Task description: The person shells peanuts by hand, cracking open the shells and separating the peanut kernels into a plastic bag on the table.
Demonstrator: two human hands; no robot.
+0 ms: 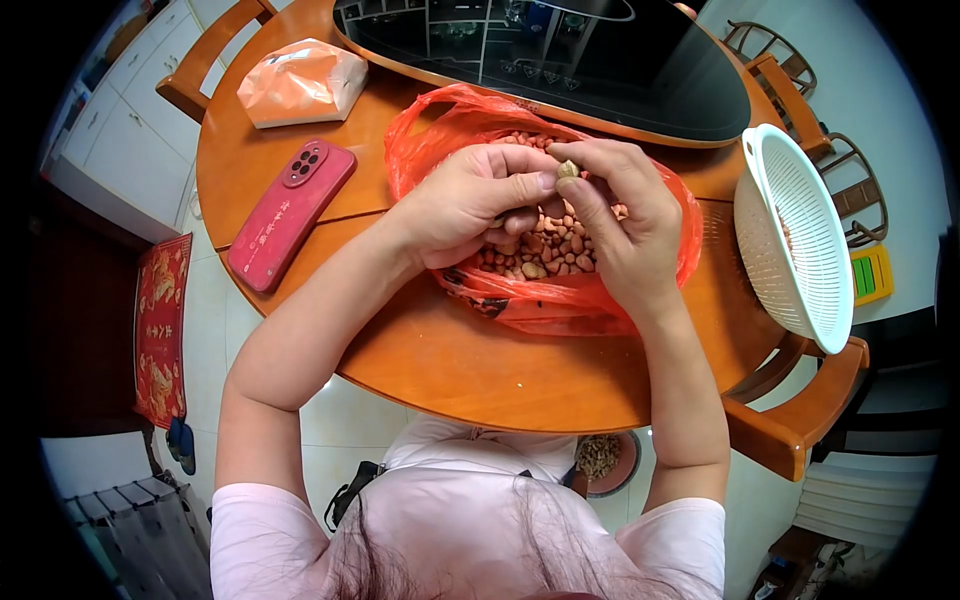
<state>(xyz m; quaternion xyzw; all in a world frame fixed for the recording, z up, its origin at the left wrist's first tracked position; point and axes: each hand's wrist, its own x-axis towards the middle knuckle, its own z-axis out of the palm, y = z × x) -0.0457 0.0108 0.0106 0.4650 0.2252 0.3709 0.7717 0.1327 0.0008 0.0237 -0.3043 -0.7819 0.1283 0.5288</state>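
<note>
My right hand [628, 205] pinches a small tan peanut [568, 170], apparently in its shell, between thumb and forefinger. My left hand [470, 195] is closed beside it, its thumb tip close against the peanut; what its curled fingers hold is hidden. Both hands are over an open red plastic bag [560, 315]. Inside the bag lies a heap of reddish-brown peanut kernels [575, 245], partly covered by my fingers.
A pink phone [290, 215] and a tissue pack [303, 85] lie left on the wooden table [500, 375]. A black glass turntable [560, 70] stands behind the bag. The white colander [770, 230] tilts at the right edge. Below, a basin [627, 465] holds shells.
</note>
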